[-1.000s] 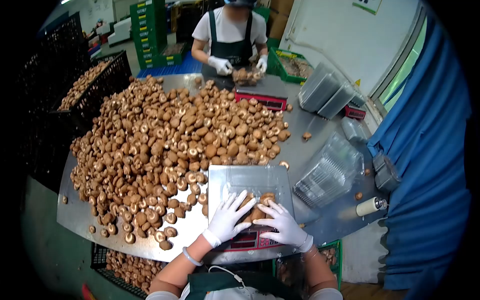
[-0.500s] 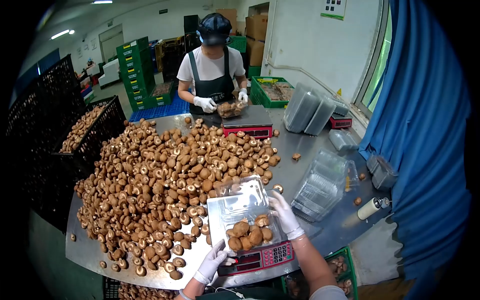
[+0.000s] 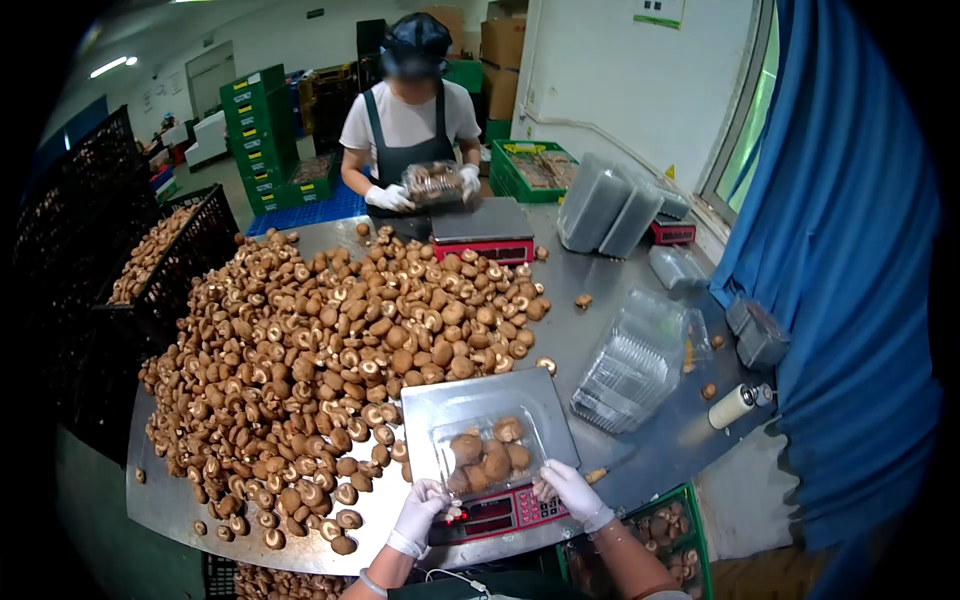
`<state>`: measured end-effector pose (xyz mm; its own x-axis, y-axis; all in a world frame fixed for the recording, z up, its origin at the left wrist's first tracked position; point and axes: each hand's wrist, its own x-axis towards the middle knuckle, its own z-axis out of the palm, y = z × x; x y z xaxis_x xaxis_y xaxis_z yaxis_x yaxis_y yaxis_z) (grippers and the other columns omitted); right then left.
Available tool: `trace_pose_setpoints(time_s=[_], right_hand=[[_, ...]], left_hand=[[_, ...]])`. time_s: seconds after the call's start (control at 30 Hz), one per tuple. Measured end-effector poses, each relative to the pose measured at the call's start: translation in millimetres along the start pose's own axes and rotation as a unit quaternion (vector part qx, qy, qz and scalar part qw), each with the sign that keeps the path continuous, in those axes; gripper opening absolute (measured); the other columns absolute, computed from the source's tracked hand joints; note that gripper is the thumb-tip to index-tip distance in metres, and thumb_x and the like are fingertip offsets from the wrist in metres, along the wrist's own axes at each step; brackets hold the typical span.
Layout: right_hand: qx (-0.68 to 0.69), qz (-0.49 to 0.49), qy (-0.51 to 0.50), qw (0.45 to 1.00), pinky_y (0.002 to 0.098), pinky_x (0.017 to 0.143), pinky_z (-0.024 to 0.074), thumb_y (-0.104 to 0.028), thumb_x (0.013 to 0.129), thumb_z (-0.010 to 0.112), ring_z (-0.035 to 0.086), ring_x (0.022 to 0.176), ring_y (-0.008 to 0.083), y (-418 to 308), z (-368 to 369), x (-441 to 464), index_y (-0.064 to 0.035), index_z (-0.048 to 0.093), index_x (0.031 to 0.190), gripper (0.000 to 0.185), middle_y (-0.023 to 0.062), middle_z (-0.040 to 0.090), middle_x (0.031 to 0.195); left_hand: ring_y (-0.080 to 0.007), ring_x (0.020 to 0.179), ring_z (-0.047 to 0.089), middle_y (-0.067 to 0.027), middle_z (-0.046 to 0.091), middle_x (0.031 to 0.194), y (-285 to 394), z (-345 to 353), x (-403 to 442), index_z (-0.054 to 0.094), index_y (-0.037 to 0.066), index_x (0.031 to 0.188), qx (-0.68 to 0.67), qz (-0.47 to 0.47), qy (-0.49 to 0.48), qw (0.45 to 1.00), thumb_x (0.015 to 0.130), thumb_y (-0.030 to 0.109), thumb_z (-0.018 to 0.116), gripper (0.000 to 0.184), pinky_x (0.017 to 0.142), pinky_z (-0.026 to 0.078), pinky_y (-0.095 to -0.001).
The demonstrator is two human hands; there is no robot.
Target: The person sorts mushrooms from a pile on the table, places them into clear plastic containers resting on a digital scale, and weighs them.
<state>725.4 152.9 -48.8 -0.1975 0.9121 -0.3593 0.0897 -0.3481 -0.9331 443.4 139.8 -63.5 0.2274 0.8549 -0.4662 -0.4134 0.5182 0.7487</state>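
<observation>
A clear plastic box of brown mushrooms point(image 3: 490, 455) rests on the metal plate of a red scale point(image 3: 487, 515), its lid apparently down over the mushrooms. My left hand point(image 3: 425, 508) pinches the box's near left corner. At the near right corner, my right hand point(image 3: 570, 490) has its fingers closed on the box edge. Both hands wear white gloves. Left of the scale a large heap of mushrooms point(image 3: 300, 370) covers the metal table point(image 3: 600, 330).
Across the table a co-worker point(image 3: 410, 120) holds a filled clear box point(image 3: 434, 183) beside another red scale point(image 3: 483, 232). To the right are stacked empty boxes point(image 3: 632, 362) and a white bottle point(image 3: 732, 407). Crates of mushrooms point(image 3: 155, 255) stand at the left, others below the table edge.
The box lid, raised half a second ago, has come down. My right hand has moved from the box's far right side to its near corner. The co-worker has lifted their box off their scale.
</observation>
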Motion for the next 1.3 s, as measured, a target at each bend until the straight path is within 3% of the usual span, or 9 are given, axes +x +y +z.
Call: trace_pose_setpoints(time_s=[0.27,0.37,0.5,0.7,0.97,1.0,1.07,1.23,1.3], right_hand=[[0.042,-0.013,0.008,0.999,0.0218,0.058,0.0469,-0.018,0.097,0.043,0.058,0.062,0.0103,-1.8,-0.4,1.6,-0.0028,0.053,0.089,0.02,0.0052,0.061,0.074],[0.099,-0.081,0.037,0.991,0.0237,0.067,0.0495,-0.023,0.098,0.044,0.06,0.072,0.0118,-3.2,-13.8,-9.2,-0.0006,0.053,0.105,0.025,0.0075,0.062,0.082],[0.116,-0.075,0.131,0.982,0.0233,0.07,0.0484,-0.026,0.099,0.04,0.059,0.072,0.0105,-2.4,-33.2,-33.5,0.0026,0.053,0.112,0.034,0.007,0.062,0.084],[0.145,-0.051,0.151,0.976,0.024,0.071,0.0481,-0.022,0.099,0.041,0.058,0.076,0.011,-1.1,0.9,-41.0,-0.002,0.045,0.129,0.037,0.0075,0.063,0.09],[0.161,-0.023,0.104,0.981,0.0254,0.071,0.051,-0.029,0.1,0.041,0.063,0.08,0.0144,1.2,60.0,-17.8,-0.0115,0.016,0.148,0.057,0.0095,0.061,0.092],[0.191,-0.033,0.135,0.972,0.0229,0.068,0.05,-0.028,0.097,0.05,0.062,0.078,0.0117,12.4,66.1,-16.2,-0.0135,0.013,0.148,0.065,0.0086,0.058,0.109],[0.2,-0.056,0.191,0.959,0.0288,0.074,0.051,-0.028,0.096,0.053,0.057,0.097,0.0149,21.2,74.1,-27.1,-0.0154,0.007,0.149,0.072,0.0098,0.048,0.124],[0.421,-0.149,0.319,0.836,0.0362,0.097,0.0415,-0.027,0.095,0.051,0.042,0.125,0.0188,58.2,70.1,-82.5,-0.014,0.013,0.149,0.067,0.0022,0.026,0.147],[0.476,-0.151,0.379,0.78,0.0343,0.103,0.0361,-0.026,0.094,0.052,0.041,0.127,0.018,61.0,64.0,-130.5,-0.0108,0.021,0.147,0.064,0.0039,0.035,0.143]], left_hand=[[-0.0177,0.062,0.065,-0.0127,0.063,0.079,-3.3,4.6,0.3,0.044,0.005,0.094,0.005,0.048,0.014,0.999,0.088,0.002,0.055,0.013,0.054,0.051,-0.0241],[-0.0173,0.073,0.065,-0.0116,0.065,0.091,10.2,-17.6,-9.1,0.047,0.005,0.114,0.09,0.054,-0.008,0.994,0.092,0.018,0.057,0.028,0.06,0.052,-0.0243],[-0.0087,0.071,0.059,-0.0044,0.064,0.093,58.0,-51.6,-38.0,0.05,0.005,0.12,0.131,0.167,0.225,0.951,0.095,0.029,0.052,0.034,0.059,0.046,-0.0194],[-0.0061,0.07,0.053,-0.0021,0.063,0.093,94.4,-68.8,-1.3,0.052,0.004,0.123,0.13,0.266,0.225,0.928,0.095,0.025,0.051,0.034,0.064,0.043,-0.0186],[-0.0069,0.076,0.054,-0.0032,0.061,0.095,68.6,-12.7,86.7,0.057,0.004,0.116,0.254,0.149,-0.058,0.954,0.094,0.022,0.056,0.029,0.065,0.044,-0.0201],[-0.0066,0.071,0.053,-0.0016,0.06,0.089,53.2,-12.6,94.9,0.057,0.005,0.113,0.301,0.223,-0.005,0.927,0.092,0.021,0.058,0.026,0.06,0.043,-0.0207],[-0.0067,0.066,0.053,-0.0015,0.059,0.084,59.5,5.7,59.2,0.057,0.006,0.111,0.256,0.134,-0.04,0.956,0.091,0.019,0.059,0.024,0.056,0.043,-0.0209],[-0.0118,0.099,0.056,-0.0091,0.056,0.116,1.9,37.9,-2.4,0.048,0.002,0.123,0.223,0.055,-0.268,0.936,0.091,0.005,0.054,0.033,0.084,0.044,-0.0227],[-0.0138,0.101,0.056,-0.0093,0.055,0.12,3.1,56.2,-25.0,0.047,0.001,0.125,0.239,-0.047,-0.395,0.886,0.09,0.002,0.054,0.036,0.086,0.044,-0.0236]])
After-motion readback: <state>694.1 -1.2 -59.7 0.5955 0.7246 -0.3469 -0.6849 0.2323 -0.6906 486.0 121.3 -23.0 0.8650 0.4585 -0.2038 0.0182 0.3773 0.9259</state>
